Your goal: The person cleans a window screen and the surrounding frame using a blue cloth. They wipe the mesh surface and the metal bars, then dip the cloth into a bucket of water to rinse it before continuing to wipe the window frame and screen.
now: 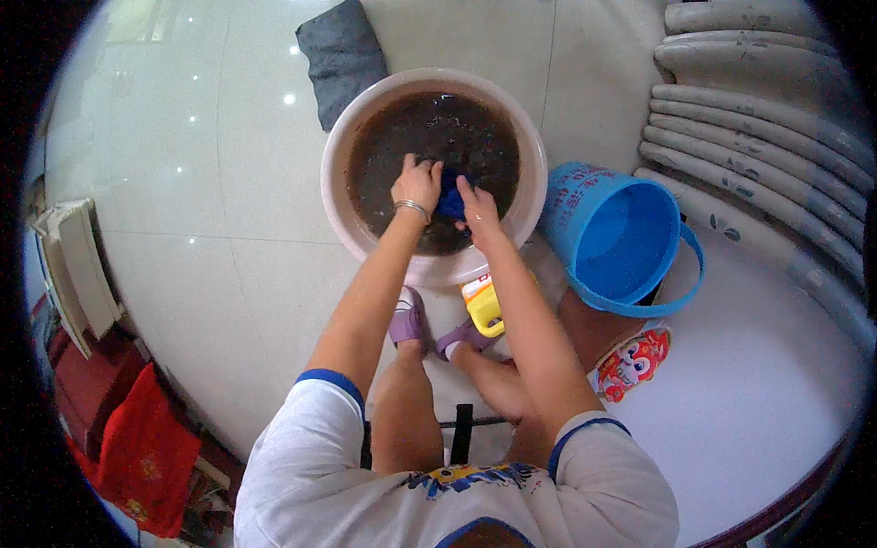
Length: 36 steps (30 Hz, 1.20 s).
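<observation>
A round pink basin (365, 128) full of dark brown water stands on the white tiled floor in front of me. Over the water, my left hand (417, 183) and my right hand (477, 208) both grip a wet blue cloth (451, 199), bunched between them. A metal bangle circles my left wrist. Most of the cloth is hidden by my fingers.
A blue plastic bucket (621, 239) with a handle sits right of the basin. A yellow bottle (482, 306) stands by my feet in purple slippers. A grey folded cloth (343, 57) lies behind the basin. A red cloth (144, 457) hangs at lower left.
</observation>
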### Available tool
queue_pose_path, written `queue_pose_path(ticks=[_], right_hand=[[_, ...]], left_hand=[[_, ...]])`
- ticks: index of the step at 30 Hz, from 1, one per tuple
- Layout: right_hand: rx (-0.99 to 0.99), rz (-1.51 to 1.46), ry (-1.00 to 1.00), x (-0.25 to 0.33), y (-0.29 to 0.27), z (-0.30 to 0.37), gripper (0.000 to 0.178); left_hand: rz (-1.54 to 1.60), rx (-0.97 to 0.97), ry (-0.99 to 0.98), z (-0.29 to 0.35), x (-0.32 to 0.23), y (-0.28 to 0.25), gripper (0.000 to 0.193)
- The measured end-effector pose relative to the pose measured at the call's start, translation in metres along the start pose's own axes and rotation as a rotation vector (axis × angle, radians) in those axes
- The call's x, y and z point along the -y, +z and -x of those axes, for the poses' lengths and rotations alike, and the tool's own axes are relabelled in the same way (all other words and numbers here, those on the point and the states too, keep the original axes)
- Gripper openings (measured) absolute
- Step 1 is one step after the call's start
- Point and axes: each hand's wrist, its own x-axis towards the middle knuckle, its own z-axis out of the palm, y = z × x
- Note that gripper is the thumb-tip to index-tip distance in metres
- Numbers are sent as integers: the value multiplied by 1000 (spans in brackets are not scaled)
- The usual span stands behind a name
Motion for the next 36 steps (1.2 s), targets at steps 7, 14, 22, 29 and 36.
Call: queue_pose_path(ticks=[7, 14, 22, 29, 36], right_hand=[[-58, 784, 30, -14, 17, 4, 39], [-138, -753, 382, -51, -11, -26, 41], [378, -847, 152, 4, -5, 22, 38], [-197, 224, -342, -40, 11, -12, 43], [-192, -327, 416, -28, 23, 2, 47]], left_hand=[[-330, 138, 43, 20, 39, 60, 59], [566, 81, 214, 47, 11, 46, 50], [381, -87, 151, 60, -43, 14, 25], [-108, -255, -103, 11, -3, 17, 34], [-224, 199, 131, 13, 35, 62, 46]])
